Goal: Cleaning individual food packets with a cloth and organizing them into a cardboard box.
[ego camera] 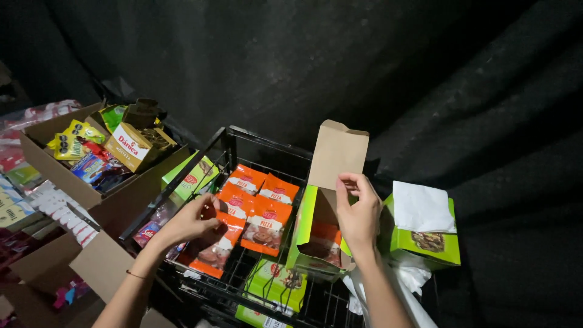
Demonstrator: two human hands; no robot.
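Left hand: the left hand rests with bent fingers on an orange snack packet; I cannot tell if it grips it.
Right hand: the right hand pinches the edge of an open green box, flap up.
Rack: the packets and box lie on a black wire rack.
Near: a second green box sits right of the rack, with white paper on top.
Left side: a cardboard box holds mixed snacks.
Room: dark black cloth hangs behind.
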